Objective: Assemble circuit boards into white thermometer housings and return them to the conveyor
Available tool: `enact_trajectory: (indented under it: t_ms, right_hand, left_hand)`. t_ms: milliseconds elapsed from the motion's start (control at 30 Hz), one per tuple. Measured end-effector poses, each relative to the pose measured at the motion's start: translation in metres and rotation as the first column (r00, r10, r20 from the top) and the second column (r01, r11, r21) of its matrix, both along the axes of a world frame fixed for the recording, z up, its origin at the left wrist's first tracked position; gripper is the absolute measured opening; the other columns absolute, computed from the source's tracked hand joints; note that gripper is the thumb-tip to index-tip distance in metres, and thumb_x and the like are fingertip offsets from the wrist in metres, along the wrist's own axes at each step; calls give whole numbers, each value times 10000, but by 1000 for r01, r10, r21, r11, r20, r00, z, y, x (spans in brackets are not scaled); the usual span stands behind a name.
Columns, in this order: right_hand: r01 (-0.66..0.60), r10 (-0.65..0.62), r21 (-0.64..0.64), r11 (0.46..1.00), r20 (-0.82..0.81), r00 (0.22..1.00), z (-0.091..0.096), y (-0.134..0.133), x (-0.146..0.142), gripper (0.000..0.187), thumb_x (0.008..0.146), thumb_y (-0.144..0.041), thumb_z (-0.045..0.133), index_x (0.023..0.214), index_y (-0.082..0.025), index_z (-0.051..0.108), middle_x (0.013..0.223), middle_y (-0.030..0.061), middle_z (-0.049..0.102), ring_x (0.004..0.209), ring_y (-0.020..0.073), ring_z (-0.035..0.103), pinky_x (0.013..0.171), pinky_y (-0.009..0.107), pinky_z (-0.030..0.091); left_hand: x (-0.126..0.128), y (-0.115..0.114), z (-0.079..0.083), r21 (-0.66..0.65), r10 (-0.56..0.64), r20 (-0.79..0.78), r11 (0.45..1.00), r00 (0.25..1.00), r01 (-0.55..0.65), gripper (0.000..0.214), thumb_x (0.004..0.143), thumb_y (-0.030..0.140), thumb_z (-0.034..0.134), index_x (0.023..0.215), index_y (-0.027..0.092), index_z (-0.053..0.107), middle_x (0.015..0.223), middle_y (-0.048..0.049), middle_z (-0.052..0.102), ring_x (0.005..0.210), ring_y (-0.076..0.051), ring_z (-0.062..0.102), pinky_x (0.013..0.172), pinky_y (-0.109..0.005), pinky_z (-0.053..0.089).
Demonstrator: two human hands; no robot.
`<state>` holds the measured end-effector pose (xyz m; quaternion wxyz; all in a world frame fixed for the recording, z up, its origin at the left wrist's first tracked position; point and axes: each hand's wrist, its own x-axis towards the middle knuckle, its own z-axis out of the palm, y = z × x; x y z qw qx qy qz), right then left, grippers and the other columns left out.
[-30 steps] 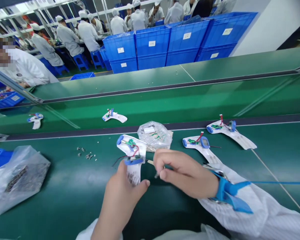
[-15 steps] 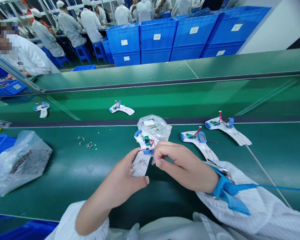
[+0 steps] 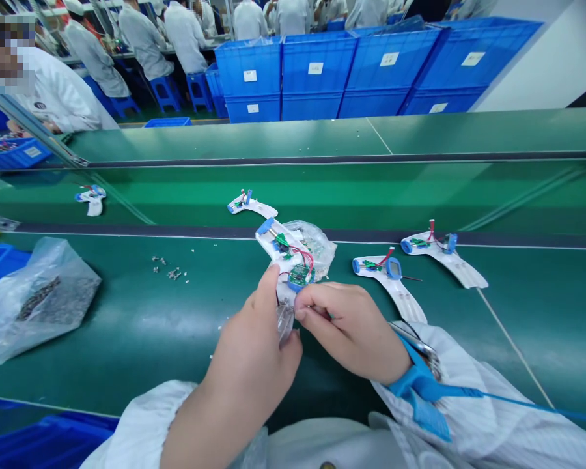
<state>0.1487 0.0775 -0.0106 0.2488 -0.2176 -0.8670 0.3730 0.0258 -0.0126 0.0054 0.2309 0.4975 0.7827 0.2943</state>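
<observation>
My left hand (image 3: 258, 345) is closed around the handle of a white gun-shaped thermometer half-shell (image 3: 273, 244), held over the green bench. The shell has a blue nose, red wires and a green circuit board (image 3: 300, 275) whose component side faces up. My right hand (image 3: 349, 326) pinches thumb and forefinger together at the handle's edge, just below the board; what lies between the fingertips is too small to make out. Directly behind the held shell lies a clear plastic bag (image 3: 322, 247) of small parts. Two similar half-shells (image 3: 390, 280) (image 3: 449, 257) rest on the right.
Small metal pieces (image 3: 174, 273) lie scattered left of my hands, near a larger clear bag (image 3: 61, 306) of parts. More half-shells (image 3: 252, 204) (image 3: 92, 199) sit on the green belt (image 3: 185, 195). Blue crates (image 3: 317, 68) and co-workers in white are beyond. A blue wrist cord (image 3: 469, 392) trails right.
The held half-shell has moved up and tilted, and its board now lies with the green side showing. My left hand has rolled over the handle; my right fingertips have shifted slightly left, against the handle.
</observation>
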Motion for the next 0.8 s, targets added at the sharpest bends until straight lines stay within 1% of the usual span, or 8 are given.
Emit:
enact_trajectory:
  t_ms: [100,233,367,433,533,667,733,800]
  right_hand:
    - [-16,16,0,1000,-84,996,2,-6,1,160,836,-128,465,694,-186,511,669,3,567,642,116,510,597,225,373]
    - [-107,90,-72,992,-200,976,-2,-14,1,144,856,-115,450,747,-190,505,948,63,625,855,132,579,738,234,448]
    - [20,-29,-50,999,-191,981,-7,-12,3,131,873,-139,459,770,-206,504,1063,84,636,1068,172,564,866,282,441]
    - [85,-84,-4,996,-186,979,-6,-7,5,127,878,-150,460,775,-211,502,1115,88,629,1112,177,550,895,296,434]
    - [156,-136,92,983,-196,971,-4,5,5,131,871,-151,460,759,-206,498,1137,96,621,1139,188,536,917,310,425]
    - [221,-198,128,967,-170,965,-3,23,-2,138,852,-139,459,733,-193,504,1129,105,600,1119,201,536,908,322,420]
    - [143,-137,98,985,-68,988,-3,30,-1,154,842,-131,454,709,-189,507,1024,83,619,1009,185,572,836,299,438]
    - [8,-11,39,999,91,996,0,36,6,166,823,-117,449,683,-188,504,838,40,619,813,153,580,710,263,439]
  left_hand:
    - [2,1,0,29,-7,-23,1000,1000,8,715,635,113,580,1337,114,444,998,-174,681,778,-359,653,560,-319,395]
    - [3,0,-4,59,67,-80,996,995,-62,660,620,111,601,1273,159,525,832,-110,674,595,-290,621,485,-266,311]
    - [2,-4,-2,113,153,-103,983,983,-142,631,624,129,621,1244,213,548,792,-62,633,526,-223,577,454,-237,245]
    - [1,-5,2,59,146,-137,989,980,-139,632,651,145,607,1270,224,507,824,-60,634,532,-210,578,449,-235,250]
    - [0,-5,10,-92,76,-228,991,971,-99,647,698,135,548,1323,220,403,929,-72,649,611,-212,613,472,-242,324]
    - [-5,-4,18,-174,0,-233,984,973,-42,673,719,166,534,1354,193,310,984,-84,652,792,-244,645,549,-262,410]
    - [-9,-4,20,-219,1,-185,975,983,-42,691,723,186,537,1366,189,286,941,-75,659,810,-254,646,550,-269,420]
    - [-13,-4,22,-258,15,-123,965,992,-47,701,732,201,535,1380,206,267,916,-62,662,822,-257,646,550,-273,425]
